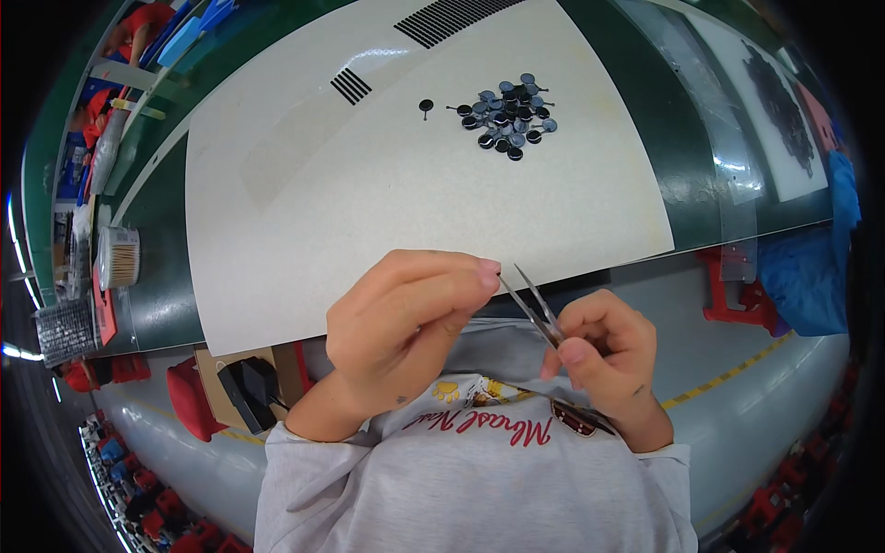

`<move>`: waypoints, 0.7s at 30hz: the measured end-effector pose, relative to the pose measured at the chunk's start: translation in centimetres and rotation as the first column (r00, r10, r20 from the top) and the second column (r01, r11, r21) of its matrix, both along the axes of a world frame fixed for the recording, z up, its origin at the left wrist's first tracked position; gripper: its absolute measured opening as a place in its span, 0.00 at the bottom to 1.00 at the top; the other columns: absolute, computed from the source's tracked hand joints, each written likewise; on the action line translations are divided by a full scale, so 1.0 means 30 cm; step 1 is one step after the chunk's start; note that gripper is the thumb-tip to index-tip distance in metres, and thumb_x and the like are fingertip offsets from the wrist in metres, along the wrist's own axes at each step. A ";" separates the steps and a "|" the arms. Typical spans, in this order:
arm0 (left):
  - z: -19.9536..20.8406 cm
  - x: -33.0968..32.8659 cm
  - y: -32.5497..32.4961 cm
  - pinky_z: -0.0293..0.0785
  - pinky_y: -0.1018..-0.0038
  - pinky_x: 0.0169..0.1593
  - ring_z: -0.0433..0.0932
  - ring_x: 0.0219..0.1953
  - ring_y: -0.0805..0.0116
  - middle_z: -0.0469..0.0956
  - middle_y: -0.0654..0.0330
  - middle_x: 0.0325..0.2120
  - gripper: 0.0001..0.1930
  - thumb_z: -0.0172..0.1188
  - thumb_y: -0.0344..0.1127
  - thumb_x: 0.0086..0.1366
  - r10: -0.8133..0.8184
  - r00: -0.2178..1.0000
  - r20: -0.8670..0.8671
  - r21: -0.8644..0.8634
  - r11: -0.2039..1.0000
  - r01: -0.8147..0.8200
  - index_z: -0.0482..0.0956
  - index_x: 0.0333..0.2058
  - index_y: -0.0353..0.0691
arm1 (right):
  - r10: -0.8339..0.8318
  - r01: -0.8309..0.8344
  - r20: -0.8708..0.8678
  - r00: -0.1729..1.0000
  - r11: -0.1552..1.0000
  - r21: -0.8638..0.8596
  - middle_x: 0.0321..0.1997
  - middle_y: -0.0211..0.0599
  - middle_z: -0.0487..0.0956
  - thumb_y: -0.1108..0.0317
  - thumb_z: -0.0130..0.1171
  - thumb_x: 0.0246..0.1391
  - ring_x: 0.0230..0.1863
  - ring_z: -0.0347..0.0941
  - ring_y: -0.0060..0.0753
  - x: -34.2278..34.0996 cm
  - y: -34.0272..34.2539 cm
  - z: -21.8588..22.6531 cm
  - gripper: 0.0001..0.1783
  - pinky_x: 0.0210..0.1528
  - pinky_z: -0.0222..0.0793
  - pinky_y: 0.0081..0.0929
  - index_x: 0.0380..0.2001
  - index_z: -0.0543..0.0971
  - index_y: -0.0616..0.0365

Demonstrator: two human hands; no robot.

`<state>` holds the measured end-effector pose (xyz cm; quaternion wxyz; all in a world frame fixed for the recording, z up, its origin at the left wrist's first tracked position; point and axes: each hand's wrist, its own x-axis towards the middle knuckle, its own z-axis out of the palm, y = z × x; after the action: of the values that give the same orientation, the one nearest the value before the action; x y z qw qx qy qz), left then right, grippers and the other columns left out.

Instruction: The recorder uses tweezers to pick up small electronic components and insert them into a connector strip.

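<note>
While the right hand (pixel 604 350) is clamping metal tweezers (pixel 551 332) — tips spread, pointing to 11 o'clock — the left hand (pixel 406 318) is pinching some tiny dark bit (pixel 499 274), and a pile of tailed discs (pixel 501 119) is sitting at 12 o'clock.

Your left hand (pixel 396 318) pinches fingertips (pixel 488 272) together near white sheet (pixel 323 221); anything between them too small to tell. Your right hand (pixel 606 346) holds tweezers (pixel 548 324), tips apart, one just beside left fingertips. Farther out on sheet: heap of round parts (pixel 502 119), single part (pixel 426 105) left of it, black strips (pixel 351 87).
</note>
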<state>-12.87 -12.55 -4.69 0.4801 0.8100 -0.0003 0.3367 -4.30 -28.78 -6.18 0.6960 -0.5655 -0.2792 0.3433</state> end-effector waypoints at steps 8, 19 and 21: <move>-0.007 0.015 0.026 0.67 0.82 0.23 0.71 0.22 0.69 0.71 0.53 0.23 0.07 0.53 0.19 0.47 -0.036 0.990 0.134 0.356 0.934 -0.014 0.69 0.27 0.34 | 0.076 -0.079 -0.097 0.992 0.997 -0.020 0.16 0.33 0.72 0.74 0.51 0.45 0.14 0.65 0.15 0.002 0.005 -0.013 0.06 0.14 0.55 0.11 0.27 0.66 0.64; -0.003 -0.002 0.044 0.68 0.79 0.25 0.72 0.24 0.66 0.73 0.55 0.24 0.13 0.55 0.18 0.38 -0.092 0.989 0.119 0.318 0.947 0.050 0.73 0.27 0.33 | 0.089 -0.094 -0.213 0.973 0.996 -0.010 0.13 0.33 0.71 0.66 0.54 0.44 0.08 0.59 0.15 -0.009 0.008 0.004 0.11 0.09 0.50 0.12 0.24 0.67 0.63; 0.010 -0.003 0.039 0.68 0.79 0.25 0.72 0.24 0.66 0.73 0.55 0.24 0.13 0.55 0.18 0.38 -0.094 0.989 0.111 0.318 0.947 0.054 0.73 0.27 0.33 | -0.051 0.037 0.505 0.862 0.999 0.039 0.14 0.34 0.71 0.65 0.53 0.45 0.09 0.60 0.15 0.030 0.016 -0.034 0.12 0.10 0.51 0.11 0.24 0.66 0.64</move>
<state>-12.97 -11.37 -4.40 0.3566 0.8529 -0.1140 0.3639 -3.39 -28.30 -7.20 0.6139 -0.6322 -0.4435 0.1633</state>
